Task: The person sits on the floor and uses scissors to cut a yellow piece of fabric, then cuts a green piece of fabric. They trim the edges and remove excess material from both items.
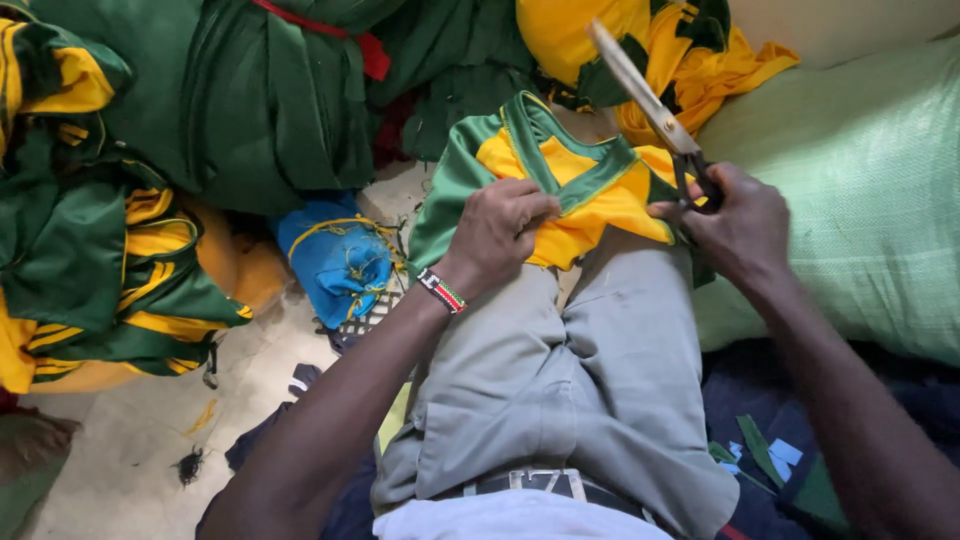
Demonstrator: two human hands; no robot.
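A yellow and green garment (pixel 590 190) with a green V-neck collar lies across my lap, over grey trousers (pixel 560 380). My left hand (pixel 500 225), a beaded band on its wrist, pinches the yellow cloth just below the collar. In my right hand (pixel 735 220) are large metal scissors (pixel 650 105), fingers through the dark handles and the long blades pointing up and away to the left, shut or nearly so. The garment's right edge sits under that hand.
Heaps of green and yellow garments (pixel 120 230) fill the left and top. A blue cloth bundle (pixel 335 255) lies on the pale floor (pixel 130 440). A big light-green woven sack (pixel 860 200) sits on the right. Cloth scraps (pixel 760 455) lie beside my right hip.
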